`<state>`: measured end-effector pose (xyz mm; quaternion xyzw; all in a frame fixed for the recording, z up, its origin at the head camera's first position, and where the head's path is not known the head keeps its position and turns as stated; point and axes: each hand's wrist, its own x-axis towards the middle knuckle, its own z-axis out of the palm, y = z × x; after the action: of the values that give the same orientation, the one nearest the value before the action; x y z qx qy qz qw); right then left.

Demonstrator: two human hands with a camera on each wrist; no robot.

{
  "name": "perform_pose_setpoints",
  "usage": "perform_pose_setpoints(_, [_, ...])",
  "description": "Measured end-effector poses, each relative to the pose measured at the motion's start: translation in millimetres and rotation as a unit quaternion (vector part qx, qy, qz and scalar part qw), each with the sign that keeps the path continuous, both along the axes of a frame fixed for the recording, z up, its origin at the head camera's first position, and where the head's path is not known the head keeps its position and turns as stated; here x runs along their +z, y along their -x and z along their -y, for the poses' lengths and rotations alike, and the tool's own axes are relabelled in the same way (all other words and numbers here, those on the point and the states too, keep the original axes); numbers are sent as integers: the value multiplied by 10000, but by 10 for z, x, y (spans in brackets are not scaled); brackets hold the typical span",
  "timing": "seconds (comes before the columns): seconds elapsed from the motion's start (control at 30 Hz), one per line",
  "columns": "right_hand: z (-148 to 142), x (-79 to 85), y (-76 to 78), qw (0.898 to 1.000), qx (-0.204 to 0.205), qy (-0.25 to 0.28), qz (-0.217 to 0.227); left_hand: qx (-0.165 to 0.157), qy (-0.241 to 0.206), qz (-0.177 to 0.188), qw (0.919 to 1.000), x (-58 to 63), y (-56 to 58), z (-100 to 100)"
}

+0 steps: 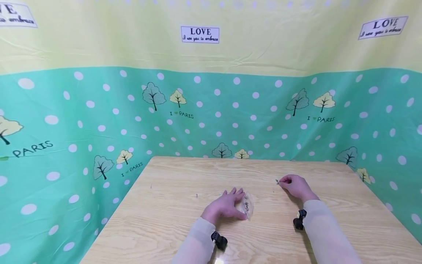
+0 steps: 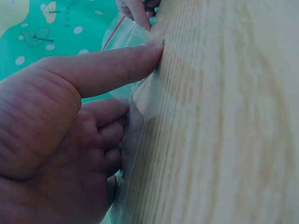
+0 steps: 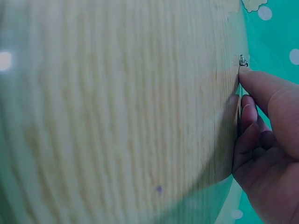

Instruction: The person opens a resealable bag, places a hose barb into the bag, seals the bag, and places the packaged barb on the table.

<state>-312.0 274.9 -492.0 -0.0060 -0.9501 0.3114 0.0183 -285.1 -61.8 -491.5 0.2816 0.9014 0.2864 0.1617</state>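
A clear zip bag [image 1: 249,206] lies on the table with several small dark pieces showing in it. My left hand [image 1: 227,205] rests at its left side, fingers spread and thumb along its near edge. In the left wrist view the bag's red zip line [image 2: 114,31] shows beyond the thumb [image 2: 121,65]. Farther right, my right hand [image 1: 296,186] pinches a small shiny metal piece [image 3: 243,60] between thumb and forefinger, low over the table. The other fingers of that hand are curled inward. The piece's exact kind is too small to make out.
The wooden table [image 1: 158,234] bears a few tiny bits, one small dark bit [image 1: 196,195] left of the bag and another speck [image 1: 273,191] near the right hand. A green and yellow printed cloth [image 1: 211,110] hangs around the back and sides. Each sleeve carries a black wrist camera [image 1: 219,241].
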Motion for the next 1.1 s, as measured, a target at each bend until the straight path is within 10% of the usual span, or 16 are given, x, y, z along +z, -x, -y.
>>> perform_pose_setpoints(1.1, [-125,-46,-98,9992,-73,333,204,-1,68,2,10000,20,-25,6])
